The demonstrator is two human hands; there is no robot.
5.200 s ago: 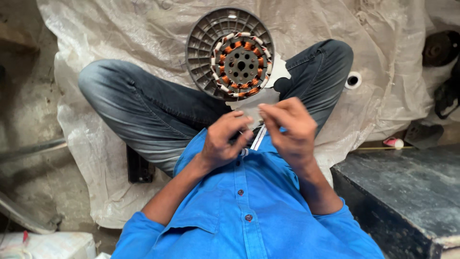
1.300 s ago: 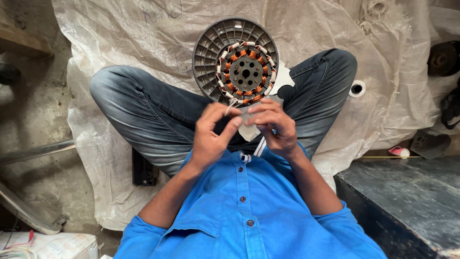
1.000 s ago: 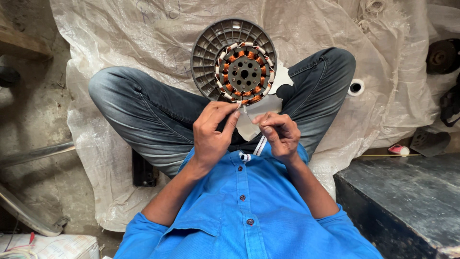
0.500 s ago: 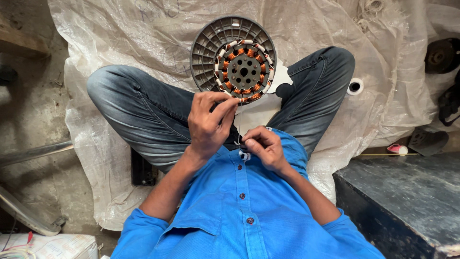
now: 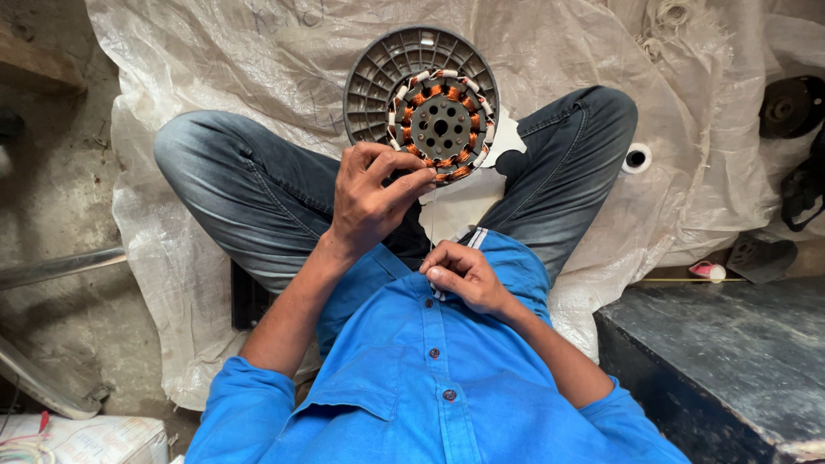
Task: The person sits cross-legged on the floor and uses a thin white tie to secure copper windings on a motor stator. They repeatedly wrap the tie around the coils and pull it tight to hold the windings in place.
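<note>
Two hands: left hand (image 5: 371,199) at copper-wound stator (image 5: 440,126), right hand (image 5: 464,277) on shirt.

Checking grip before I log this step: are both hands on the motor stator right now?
No, only the left hand touches the copper-wound stator; the right hand is pulled back against the blue shirt.

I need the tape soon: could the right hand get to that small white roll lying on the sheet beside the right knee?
Probably yes. The right hand is at the chest, pinching what looks like a thin wire, and the white roll lies just past the right knee, uncovered. The hand would need to free itself first.
</note>
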